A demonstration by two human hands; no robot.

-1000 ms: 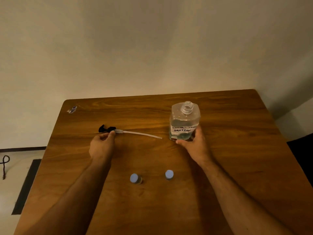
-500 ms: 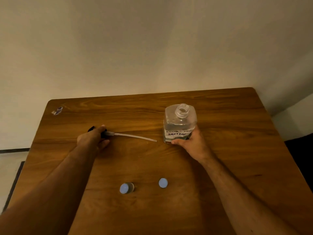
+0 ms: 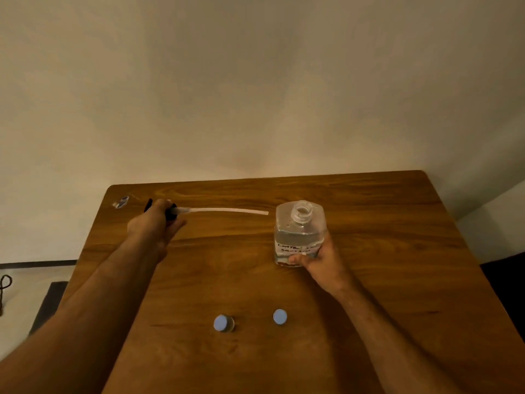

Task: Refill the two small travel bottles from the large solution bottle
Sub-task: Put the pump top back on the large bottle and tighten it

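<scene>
The large clear solution bottle [image 3: 299, 231] stands uncapped on the wooden table [image 3: 383, 251], a handwritten label on its front. My right hand [image 3: 321, 258] grips its lower right side, thumb across the front. My left hand [image 3: 154, 226] holds the black pump head [image 3: 170, 211] at the table's far left; its long white tube [image 3: 221, 210] points right toward the bottle. Two small travel bottles with pale blue caps, one on the left [image 3: 223, 323] and one on the right [image 3: 280, 317], stand capped near the front, between my forearms.
A small wrapper or sticker [image 3: 121, 201] lies at the table's far left corner. A plain wall rises behind the table. On the floor to the left are a dark mat [image 3: 48, 302] and a black cord [image 3: 4, 291].
My left hand has carried the pump head and tube farther away, toward the far left corner. My right hand has kept its grip on the large bottle. The small bottles have not moved.
</scene>
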